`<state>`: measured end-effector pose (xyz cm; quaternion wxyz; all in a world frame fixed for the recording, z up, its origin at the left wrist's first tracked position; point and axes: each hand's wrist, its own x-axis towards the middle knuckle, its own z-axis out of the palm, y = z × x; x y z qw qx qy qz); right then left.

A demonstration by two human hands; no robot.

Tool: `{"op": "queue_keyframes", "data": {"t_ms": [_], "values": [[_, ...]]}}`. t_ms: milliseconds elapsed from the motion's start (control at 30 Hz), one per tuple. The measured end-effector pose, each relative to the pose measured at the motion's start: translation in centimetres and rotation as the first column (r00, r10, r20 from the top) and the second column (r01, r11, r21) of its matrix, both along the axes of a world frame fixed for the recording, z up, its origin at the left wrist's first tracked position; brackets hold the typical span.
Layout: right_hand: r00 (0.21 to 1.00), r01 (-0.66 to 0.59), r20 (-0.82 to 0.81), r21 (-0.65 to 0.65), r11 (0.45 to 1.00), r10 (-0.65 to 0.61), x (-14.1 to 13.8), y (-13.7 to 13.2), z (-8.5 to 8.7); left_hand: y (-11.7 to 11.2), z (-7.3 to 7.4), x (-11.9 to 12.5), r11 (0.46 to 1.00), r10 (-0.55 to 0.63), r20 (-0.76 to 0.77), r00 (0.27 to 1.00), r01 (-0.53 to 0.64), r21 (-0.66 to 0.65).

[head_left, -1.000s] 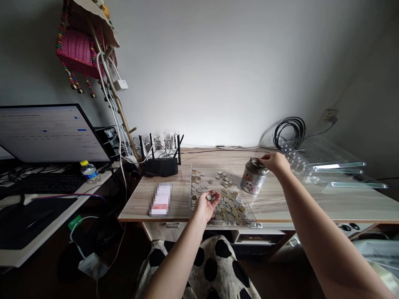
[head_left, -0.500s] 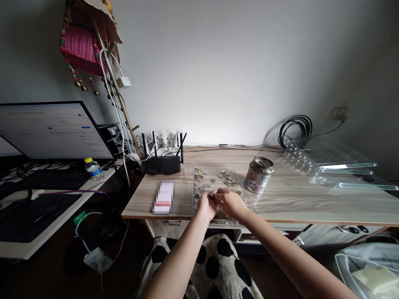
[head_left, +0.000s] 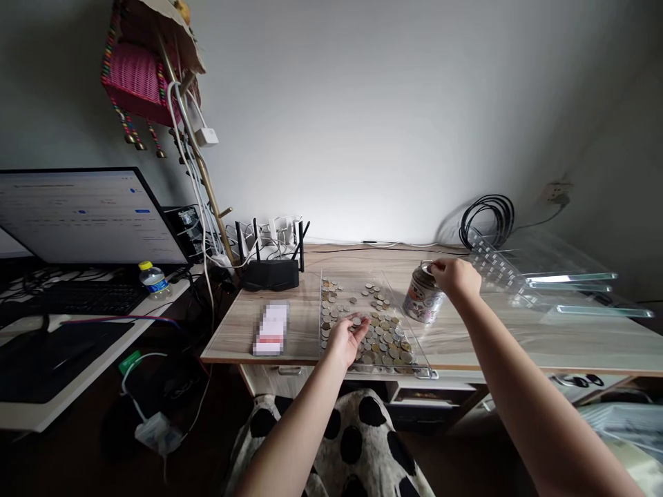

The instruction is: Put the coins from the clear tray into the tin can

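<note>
Our right hand (head_left: 458, 277) has just gone from our left hand (head_left: 346, 338) to the top of the patterned tin (head_left: 423, 302), so the work seems to shift from picking to feeding; we cannot tell how its fingers close, or on what. Our left fingers cup loosely under a coin (head_left: 357, 322), over the coin-strewn clear tray (head_left: 355, 279). The tin stands beside the tray's right edge on the tabletop (head_left: 497, 339), long axis vertical, top upward.

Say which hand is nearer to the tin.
Right. The right hand is at the top of the tin; the left hand is over the tray, farther off to the tin's left.
</note>
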<state>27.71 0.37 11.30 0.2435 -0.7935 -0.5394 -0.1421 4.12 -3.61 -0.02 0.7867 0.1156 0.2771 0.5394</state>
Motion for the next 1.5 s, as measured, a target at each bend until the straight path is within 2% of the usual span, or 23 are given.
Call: {"op": "queue_keyframes", "data": {"t_ms": [100, 300, 367, 433, 467, 500, 533, 567, 633, 667, 733, 800, 833, 900, 933, 1000, 1133, 1233, 1300, 1333, 1367, 1433, 1500], "values": [[0.998, 0.068, 0.025, -0.118, 0.991, -0.065, 1.5, 1.4, 0.3, 0.0, -0.1, 0.1, 1.0, 0.012, -0.023, 1.0, -0.012, -0.004], [0.995, 0.092, 0.052, -0.116, 0.989, -0.087, 1.1, 1.9, 0.5, 0.1, -0.3, 0.1, 0.999, 0.029, -0.053, 0.998, -0.027, 0.039], [0.998, 0.045, 0.055, -0.055, 0.997, -0.042, 0.0, 1.1, 0.3, 0.1, -0.4, 0.2, 0.999, 0.04, -0.068, 0.997, -0.039, 0.03], [0.993, -0.113, 0.044, 0.026, 0.993, 0.112, -2.2, -0.3, -0.6, 0.1, -0.5, 0.2, 0.999, 0.041, -0.092, 0.995, -0.039, 0.03], [0.973, -0.232, 0.023, 0.05, 0.971, 0.231, -3.7, -1.2, -1.4, 0.1, -0.5, 0.3, 0.999, 0.034, -0.105, 0.994, -0.03, 0.038], [0.928, -0.369, -0.058, -0.003, 0.93, 0.368, -5.4, -2.1, -2.4, 0.1, -0.5, 0.3, 0.999, 0.023, -0.116, 0.993, -0.017, 0.051], [0.842, -0.532, -0.164, -0.096, 0.841, 0.514, -7.0, -3.1, -3.5, 0.1, -0.4, 0.4, 0.998, 0.011, -0.127, 0.992, -0.003, 0.065], [0.734, -0.673, -0.243, -0.14, 0.726, 0.634, -8.5, -3.9, -4.6, 0.0, -0.4, 0.4, 0.997, 0.003, -0.134, 0.991, 0.008, 0.079], [0.648, -0.752, -0.309, -0.113, 0.65, 0.696, -10.6, -5.1, -6.1, -0.1, -0.3, 0.5, 0.995, -0.013, -0.144, 0.989, 0.028, 0.099], [0.639, -0.756, -0.317, -0.094, 0.647, 0.701, -10.9, -5.4, -6.4, -0.1, -0.3, 0.5, 0.994, -0.027, -0.151, 0.988, 0.042, 0.101], [0.67, -0.722, -0.31, -0.06, 0.689, 0.675, -10.2, -5.3, -5.7, -0.2, -0.2, 0.5, 0.992, -0.072, -0.155, 0.985, 0.086, 0.088], [0.763, -0.613, -0.271, -0.014, 0.79, 0.587, -7.8, -4.4, -3.6, -0.1, -0.3, 0.5, 0.991, -0.107, -0.138, 0.985, 0.116, 0.061], [0.832, -0.512, -0.24, 0.013, 0.859, 0.5, -6.2, -3.7, -2.4, -0.1, -0.3, 0.4, 0.992, -0.112, -0.121, 0.986, 0.118, 0.048], [0.966, -0.198, -0.155, 0.063, 0.978, 0.205, -2.9, -2.0, 0.0, 0.0, -0.4, 0.3, 0.994, -0.104, -0.087, 0.991, 0.107, 0.03], [0.988, -0.106, -0.114, 0.026, 0.994, 0.108, -1.4, -1.1, 0.9, 0.0, -0.4, 0.3, 0.995, -0.099, -0.077, 0.992, 0.101, 0.026], [0.999, -0.024, -0.044, -0.083, 0.996, 0.02, 0.9, 0.4, 2.0, 0.0, -0.3, 0.2, 0.995, -0.098, -0.07, 0.993, 0.1, 0.024], [0.999, -0.021, 0.031, -0.245, 0.969, 0.029, 2.2, 1.7, 2.1, -0.2, -0.1, 0.3, 0.996, -0.081, -0.093, 0.992, 0.083, 0.02], [0.996, -0.042, 0.07, -0.174, 0.984, 0.055, 0.5, 0.7, 1.8, -0.2, 0.0, 0.3, 0.997, -0.063, -0.083, 0.995, 0.065, 0.029], [0.983, -0.169, 0.055, -0.072, 0.983, 0.173, -2.0, -0.8, 1.0, -0.2, -0.1, 0.3, 0.997, -0.072, -0.054, 0.996, 0.074, 0.037], [0.962, -0.268, 0.043, -0.031, 0.963, 0.269, -3.5, -1.7, 0.4, -0.1, -0.2, 0.3, 0.996, -0.085, -0.04, 0.996, 0.086, 0.035], [0.908, -0.418, 0.0, -0.078, 0.905, 0.419, -5.1, -2.6, -0.5, 0.0, -0.3, 0.3, 0.995, -0.096, -0.028, 0.995, 0.097, 0.03], [0.733, -0.675, -0.085, -0.214, 0.706, 0.675, -8.0, -4.1, -2.4, 0.1, -0.4, 0.3, 0.995, -0.098, -0.012, 0.995, 0.098, 0.01], [0.677, -0.717, -0.077, -0.292, 0.633, 0.731, -10.1, -5.0, -4.3, 0.3, -0.5, 0.4, 0.997, -0.077, -0.006, 0.997, 0.077, -0.007]]}}
